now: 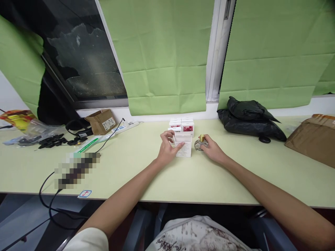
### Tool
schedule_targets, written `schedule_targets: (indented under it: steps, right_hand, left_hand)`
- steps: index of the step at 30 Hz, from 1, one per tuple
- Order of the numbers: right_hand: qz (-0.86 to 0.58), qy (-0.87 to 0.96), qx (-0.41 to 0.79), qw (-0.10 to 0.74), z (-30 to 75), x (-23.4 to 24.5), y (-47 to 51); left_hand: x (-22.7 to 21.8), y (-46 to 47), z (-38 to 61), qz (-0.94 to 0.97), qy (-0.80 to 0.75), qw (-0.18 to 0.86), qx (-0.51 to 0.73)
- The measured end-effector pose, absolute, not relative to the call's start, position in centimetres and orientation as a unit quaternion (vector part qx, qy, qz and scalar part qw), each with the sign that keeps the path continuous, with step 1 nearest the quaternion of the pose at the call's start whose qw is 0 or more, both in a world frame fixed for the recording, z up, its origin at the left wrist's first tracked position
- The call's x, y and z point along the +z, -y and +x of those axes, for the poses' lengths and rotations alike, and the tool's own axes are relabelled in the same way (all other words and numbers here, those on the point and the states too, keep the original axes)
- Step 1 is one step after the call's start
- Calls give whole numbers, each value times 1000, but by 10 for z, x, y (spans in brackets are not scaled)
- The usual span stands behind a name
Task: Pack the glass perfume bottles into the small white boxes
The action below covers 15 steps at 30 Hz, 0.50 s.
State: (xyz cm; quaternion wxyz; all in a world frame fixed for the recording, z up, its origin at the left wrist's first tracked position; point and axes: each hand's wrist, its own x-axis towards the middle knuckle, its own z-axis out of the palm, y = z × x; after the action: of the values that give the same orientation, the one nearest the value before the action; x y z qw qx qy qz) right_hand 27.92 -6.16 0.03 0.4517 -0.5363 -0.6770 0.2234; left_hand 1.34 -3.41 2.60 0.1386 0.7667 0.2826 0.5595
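Note:
My left hand point(168, 148) grips a small white box point(184, 150) by its side, thumb on the front face and fingers behind. The box stands upright on the table, and its top flap is raised. To the right of it, my right hand point(211, 150) is closed on a small round glass perfume bottle point(198, 144) with a gold cap. The bottle is upright beside the box, a short gap apart from it. Just behind the white box, several small white boxes with pink-red pictures point(187, 128) stand grouped together.
Black plastic bags point(250, 120) lie at the back right, near a large brown cardboard box point(314, 139). An open small carton point(102, 122), a power strip point(127, 128), cables and black parts point(53, 140) occupy the left. Green curtains point(167, 59) hang behind the table point(167, 184).

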Motion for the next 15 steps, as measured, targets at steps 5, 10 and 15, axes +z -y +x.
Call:
schedule_targets:
  steps: [5,10,15]
  right_hand:
    - [-538,677,221,450,277,5,65]
    - [-543,678,213,448,276,6,66]
    - [-543,677,212,449,277,4,66]
  left_hand:
    - [23,33,14,774,-275,129,556]
    - [23,32,10,792,-284,99,532]
    - [30,35,8,807,-298,82,504]
